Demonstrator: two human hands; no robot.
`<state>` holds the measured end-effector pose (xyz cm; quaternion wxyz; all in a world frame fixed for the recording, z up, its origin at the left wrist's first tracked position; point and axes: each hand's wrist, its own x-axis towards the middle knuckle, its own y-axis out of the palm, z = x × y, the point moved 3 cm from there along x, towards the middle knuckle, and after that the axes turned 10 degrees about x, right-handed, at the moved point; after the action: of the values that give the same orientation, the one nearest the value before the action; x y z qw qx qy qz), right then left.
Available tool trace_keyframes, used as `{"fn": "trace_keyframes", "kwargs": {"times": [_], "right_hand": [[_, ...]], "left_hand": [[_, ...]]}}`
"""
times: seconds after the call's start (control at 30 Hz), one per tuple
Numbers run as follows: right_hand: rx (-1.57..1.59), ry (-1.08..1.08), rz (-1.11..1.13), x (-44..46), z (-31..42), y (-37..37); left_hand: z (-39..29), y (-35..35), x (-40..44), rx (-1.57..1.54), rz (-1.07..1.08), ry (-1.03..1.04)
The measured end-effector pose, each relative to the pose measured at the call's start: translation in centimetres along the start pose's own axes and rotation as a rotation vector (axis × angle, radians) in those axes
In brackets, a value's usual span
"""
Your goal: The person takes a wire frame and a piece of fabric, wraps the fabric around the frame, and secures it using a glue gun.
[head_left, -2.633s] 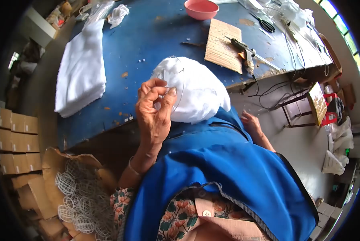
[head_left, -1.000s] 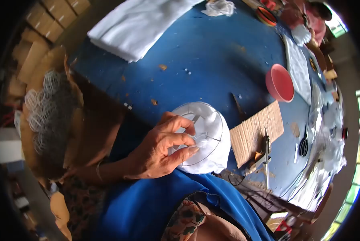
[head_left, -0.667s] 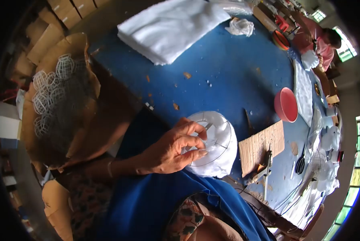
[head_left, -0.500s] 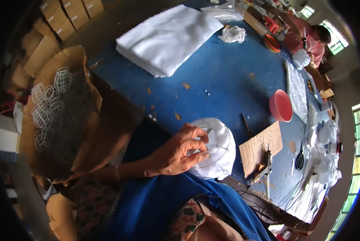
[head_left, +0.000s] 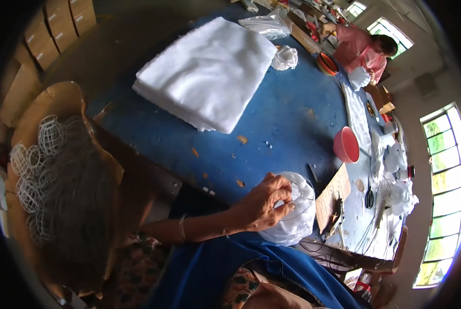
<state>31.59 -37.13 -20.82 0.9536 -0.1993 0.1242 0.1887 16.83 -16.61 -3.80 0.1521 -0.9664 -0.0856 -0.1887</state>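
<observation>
My left hand [head_left: 271,203] reaches in from the left, fingers bent and pinched at the open end of a wire frame wrapped in white cloth [head_left: 292,226]. The thin wire ring shows around the opening. The frame rests near my lap, at the table's front edge. What the fingertips press inside the opening is partly hidden. My right hand does not show. Beside the frame, on the table, lies a piece of cardboard [head_left: 333,194] with a tool [head_left: 337,219] on it.
A blue table [head_left: 292,123] carries a folded stack of white cloth [head_left: 210,72], a pink bowl [head_left: 346,144] and black scissors [head_left: 369,198]. At left stands a large carton [head_left: 60,98] of white wire frames [head_left: 32,193]. A co-worker [head_left: 364,49] in pink sits at the far side.
The view has swung, so the table's contents sit differently in the frame. My left hand still pinches the cloth-covered frame; both appear further right and lower in the picture.
</observation>
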Motion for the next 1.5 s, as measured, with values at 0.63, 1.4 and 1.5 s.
{"fn": "trace_keyframes", "kwargs": {"times": [0.63,1.4,1.5], "right_hand": [[0.065,0.116,-0.216,-6.5,-2.0,-2.2],[0.301,0.355,-0.351,-17.0,-14.0,-9.1],[0.370,0.411,-0.379,-18.3,-16.2,-9.3]], "left_hand": [[1.7,-1.3,-0.9,-0.131,0.145,-0.071],[-3.8,0.7,0.0,0.119,0.065,-0.069],[-4.8,1.4,0.4,0.218,0.107,-0.011]]}}
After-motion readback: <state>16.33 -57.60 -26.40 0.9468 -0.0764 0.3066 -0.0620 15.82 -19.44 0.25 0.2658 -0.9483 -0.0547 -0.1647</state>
